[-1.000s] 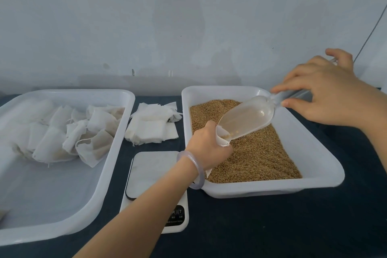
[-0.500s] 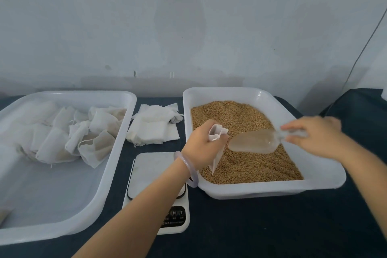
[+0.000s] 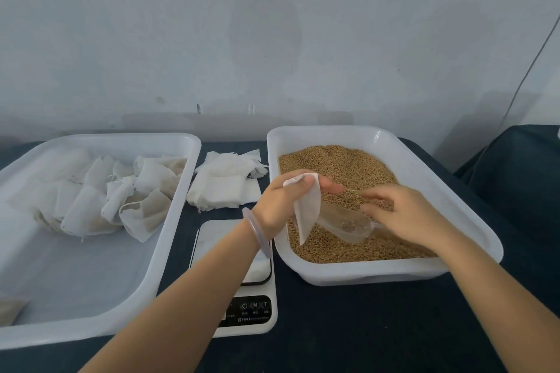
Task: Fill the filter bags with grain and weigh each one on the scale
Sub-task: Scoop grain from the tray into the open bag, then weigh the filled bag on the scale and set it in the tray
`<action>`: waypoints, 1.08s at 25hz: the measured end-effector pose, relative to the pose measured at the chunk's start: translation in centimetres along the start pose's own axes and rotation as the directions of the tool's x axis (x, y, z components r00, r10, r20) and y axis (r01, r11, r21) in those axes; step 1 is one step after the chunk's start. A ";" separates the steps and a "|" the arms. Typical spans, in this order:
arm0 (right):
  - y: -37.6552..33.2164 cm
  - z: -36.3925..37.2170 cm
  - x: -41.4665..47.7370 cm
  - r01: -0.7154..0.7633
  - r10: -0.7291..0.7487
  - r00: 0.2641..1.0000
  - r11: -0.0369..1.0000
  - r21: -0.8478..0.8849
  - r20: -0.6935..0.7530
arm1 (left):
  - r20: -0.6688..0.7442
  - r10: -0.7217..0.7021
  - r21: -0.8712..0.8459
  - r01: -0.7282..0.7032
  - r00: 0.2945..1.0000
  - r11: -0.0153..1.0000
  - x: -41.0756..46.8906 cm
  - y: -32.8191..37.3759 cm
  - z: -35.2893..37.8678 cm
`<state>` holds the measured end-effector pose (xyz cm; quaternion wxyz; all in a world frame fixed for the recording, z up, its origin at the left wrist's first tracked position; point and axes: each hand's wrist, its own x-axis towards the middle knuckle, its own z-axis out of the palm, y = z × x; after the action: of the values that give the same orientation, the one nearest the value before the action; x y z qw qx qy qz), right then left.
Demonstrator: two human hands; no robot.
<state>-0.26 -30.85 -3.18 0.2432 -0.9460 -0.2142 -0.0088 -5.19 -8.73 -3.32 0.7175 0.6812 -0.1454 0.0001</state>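
Scooping next: we judged it best to drive the scoop [image 3: 345,225] deep into the grain [image 3: 339,163], then tip it slowly into a mouth held wide over the tray [image 3: 394,272]. Our left hand [image 3: 278,206] pinched the bag [image 3: 307,209] by its top; our right hand [image 3: 403,215] gripped the scoop handle. The bag hung limp, white and thin at the tray's 9 o'clock side, at 1 o'clock from the scale [image 3: 242,312].

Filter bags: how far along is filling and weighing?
Done: a heap of filled white filter bags lies in the left white tray. In hand: the left hand holds one white bag over the grain tray; the right hand holds the clear plastic scoop in the brown grain. Left: weighing it on the white digital scale, then the stack of empty bags.
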 end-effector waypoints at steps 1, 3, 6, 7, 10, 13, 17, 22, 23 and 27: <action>-1.4 -0.1 -0.1 0.048 -0.045 0.999 0.980 0.191 -0.019 | 0.040 0.007 0.018 -0.007 0.999 1.000 0.0 0.3 -0.3; -4.6 0.0 -0.1 0.128 -0.155 0.988 0.884 0.451 0.024 | 0.096 -0.007 0.056 0.002 0.995 0.998 0.0 1.4 -0.9; -8.4 1.5 0.5 0.149 -0.319 0.939 0.710 0.689 0.126 | 0.159 -0.050 0.004 0.050 0.986 0.999 -1.1 3.6 -2.4; -9.4 2.2 0.8 0.151 -0.343 0.930 0.680 0.717 0.130 | 0.155 -0.073 -0.001 0.074 0.985 0.997 -1.7 4.1 -3.0; -11.7 4.2 1.7 0.203 -0.345 0.936 0.697 0.687 0.073 | -0.035 -0.100 0.139 0.104 0.994 0.985 -3.3 4.4 -4.9; -12.9 6.1 2.2 0.238 -0.292 0.956 0.743 0.625 -0.017 | -0.203 -0.096 0.404 0.173 0.974 0.898 -4.8 4.0 -7.3; -14.0 7.9 2.5 0.231 -0.258 0.966 0.867 0.442 0.000 | -0.152 -0.201 0.874 0.226 0.968 0.430 -5.7 3.2 -9.1; -15.2 8.2 3.8 0.356 -0.358 0.927 0.934 0.036 0.112 | -0.179 -0.321 0.975 0.211 0.930 0.070 -5.0 2.2 -9.8; -15.3 8.3 4.1 0.372 -0.367 0.922 0.928 -0.021 0.125 | -0.183 -0.335 0.974 0.216 0.924 0.062 -5.0 2.1 -9.9; -15.2 8.7 4.8 0.393 -0.360 0.908 0.909 -0.139 0.215 | -0.160 -0.345 0.980 0.189 0.925 0.052 -5.1 1.9 -9.6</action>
<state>-2.92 -12.88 -3.37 0.1300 -0.9012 -0.4132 0.0130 -8.45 1.85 -2.77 0.0586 0.9952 -0.0212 -0.0758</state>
